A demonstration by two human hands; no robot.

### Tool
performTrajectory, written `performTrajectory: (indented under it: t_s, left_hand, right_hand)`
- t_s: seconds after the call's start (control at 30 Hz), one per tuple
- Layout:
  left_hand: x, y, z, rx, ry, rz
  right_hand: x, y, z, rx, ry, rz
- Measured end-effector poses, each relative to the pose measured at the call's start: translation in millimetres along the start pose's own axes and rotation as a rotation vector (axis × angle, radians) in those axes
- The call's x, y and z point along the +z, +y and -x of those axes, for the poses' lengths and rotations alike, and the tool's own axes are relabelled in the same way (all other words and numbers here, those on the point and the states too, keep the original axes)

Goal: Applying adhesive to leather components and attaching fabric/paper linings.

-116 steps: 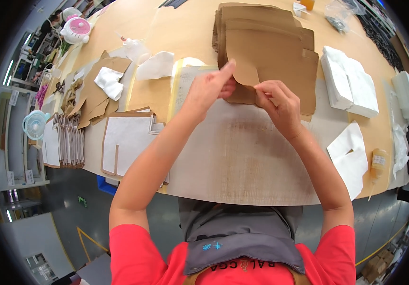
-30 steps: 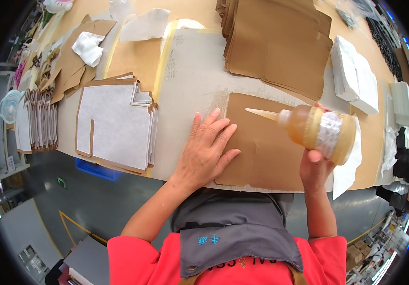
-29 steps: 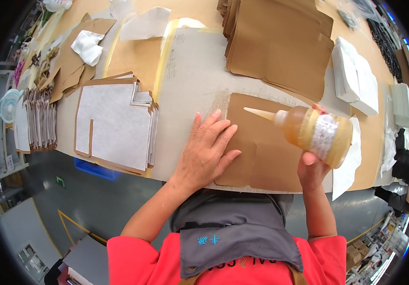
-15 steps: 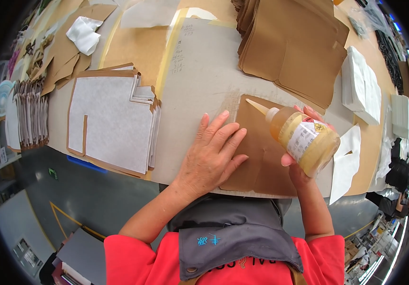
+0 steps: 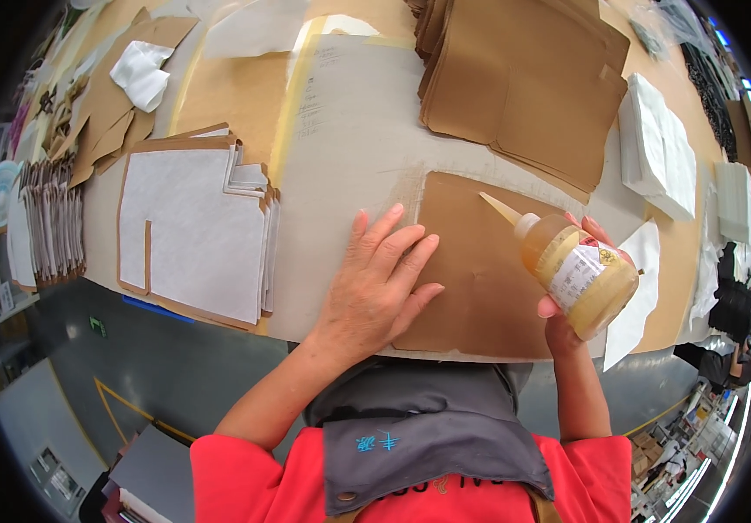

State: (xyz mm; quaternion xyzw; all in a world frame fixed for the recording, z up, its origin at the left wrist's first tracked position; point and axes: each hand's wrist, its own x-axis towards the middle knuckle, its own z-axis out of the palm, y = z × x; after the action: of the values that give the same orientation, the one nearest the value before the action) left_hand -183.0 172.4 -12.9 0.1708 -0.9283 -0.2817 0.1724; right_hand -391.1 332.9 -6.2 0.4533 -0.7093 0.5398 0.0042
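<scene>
My right hand grips a clear squeeze bottle of yellowish liquid, tilted so its long pointed nozzle aims up and to the left. The nozzle tip sits over a brown sheet lying flat at the table's near edge. My left hand rests palm down with fingers spread, its fingertips at the left edge of that sheet. Left of it lies a stack of brown pieces faced with white sheets, each with a slot and a notched corner.
A tall stack of brown sheets stands beyond the bottle. White folded pieces and a white cut sheet lie to the right. At far left are brown scraps, a crumpled white cloth and a row of upright pieces.
My right hand has moved the bottle slightly right, taking the nozzle from the sheet's top left corner along its far edge. My left hand still lies at the sheet's left edge.
</scene>
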Motion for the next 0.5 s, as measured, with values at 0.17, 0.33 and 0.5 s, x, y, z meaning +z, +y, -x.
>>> performTrajectory:
  t_s: [0.17,0.33,0.5]
  left_hand:
    - [0,2,-1,-0.016,-0.015,0.011]
    - [-2,4,-1,-0.025,-0.023,-0.007]
    - [-1,2,-1,-0.032,-0.024,-0.022]
  right_hand:
    - [-21,2,14,0.111,0.031,-0.011]
    - [-36,0,18,0.158,0.082,0.011]
    - [-53,4,25,0.251,0.129,0.018]
